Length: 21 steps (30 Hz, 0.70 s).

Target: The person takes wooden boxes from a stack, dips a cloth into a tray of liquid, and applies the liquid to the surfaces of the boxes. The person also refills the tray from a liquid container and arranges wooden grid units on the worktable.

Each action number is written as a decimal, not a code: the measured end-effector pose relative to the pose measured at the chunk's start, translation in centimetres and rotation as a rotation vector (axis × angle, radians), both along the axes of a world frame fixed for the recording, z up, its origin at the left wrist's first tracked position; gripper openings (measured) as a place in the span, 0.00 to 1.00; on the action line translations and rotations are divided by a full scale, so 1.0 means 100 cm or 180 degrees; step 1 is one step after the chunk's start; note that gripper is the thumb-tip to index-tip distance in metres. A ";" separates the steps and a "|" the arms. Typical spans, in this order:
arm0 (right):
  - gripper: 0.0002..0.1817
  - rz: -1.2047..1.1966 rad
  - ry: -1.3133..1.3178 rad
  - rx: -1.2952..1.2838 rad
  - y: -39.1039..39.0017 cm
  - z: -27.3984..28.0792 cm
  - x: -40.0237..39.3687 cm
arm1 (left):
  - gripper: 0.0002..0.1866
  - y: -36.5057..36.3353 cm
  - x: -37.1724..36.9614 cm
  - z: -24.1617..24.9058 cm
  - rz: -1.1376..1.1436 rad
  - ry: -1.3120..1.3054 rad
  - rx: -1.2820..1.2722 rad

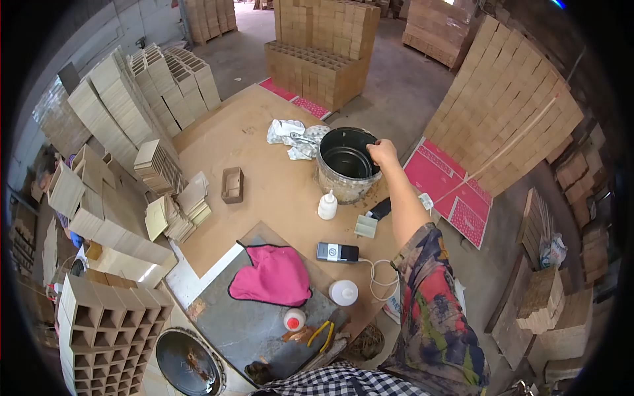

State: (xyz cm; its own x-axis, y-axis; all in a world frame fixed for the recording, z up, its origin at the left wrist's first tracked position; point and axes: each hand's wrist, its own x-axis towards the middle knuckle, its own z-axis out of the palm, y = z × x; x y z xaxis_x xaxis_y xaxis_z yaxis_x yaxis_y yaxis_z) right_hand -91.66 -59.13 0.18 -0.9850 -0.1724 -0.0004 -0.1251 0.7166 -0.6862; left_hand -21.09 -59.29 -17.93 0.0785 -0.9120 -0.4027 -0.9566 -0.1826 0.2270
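My right hand (382, 153) is closed on the right rim of a black bucket (347, 181), whose outside is stained with pale smears. The bucket stands upright on the brown table board (264, 165), and its inside looks dark. Left of it lie crumpled white cloths (294, 136). A white squeeze bottle (327, 205) stands just in front of the bucket. Nearer to me are a grey device (337, 252) with a white cable, a pink cloth (271, 275) and a small greenish box (366, 226). My left hand is out of view.
A small brown wooden box (232, 185) lies mid-table. Yellow-handled pliers (321, 334), a red-capped bottle (294, 320) and a white round container (343, 292) are near me. Stacked wooden boxes (502, 105) stand right and behind; box grids (109, 330) are at left.
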 end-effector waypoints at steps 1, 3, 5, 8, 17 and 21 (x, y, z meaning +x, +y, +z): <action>0.17 0.0019 0.0076 0.0212 -0.007 -0.011 -0.011 | 0.30 -0.002 -0.013 -0.002 -0.0034 0.0059 0.0030; 0.15 0.0056 -0.0113 0.0486 -0.023 -0.033 -0.034 | 0.30 -0.007 -0.037 -0.006 -0.0087 0.0150 0.0082; 0.17 0.0045 -0.0688 0.0694 -0.030 -0.047 -0.038 | 0.30 -0.010 -0.057 -0.009 -0.0116 0.0230 0.0148; 0.19 0.0167 -0.0998 0.1438 -0.036 -0.062 -0.042 | 0.30 -0.018 -0.090 -0.015 -0.0176 0.0306 0.0264; 0.20 -0.0235 -0.1516 0.1870 -0.043 -0.086 -0.044 | 0.31 -0.033 -0.116 -0.022 -0.0213 0.0384 0.0395; 0.16 -0.0006 -0.0595 0.2098 -0.042 -0.064 -0.017 | 0.31 -0.034 -0.118 -0.022 -0.0188 0.0380 0.0416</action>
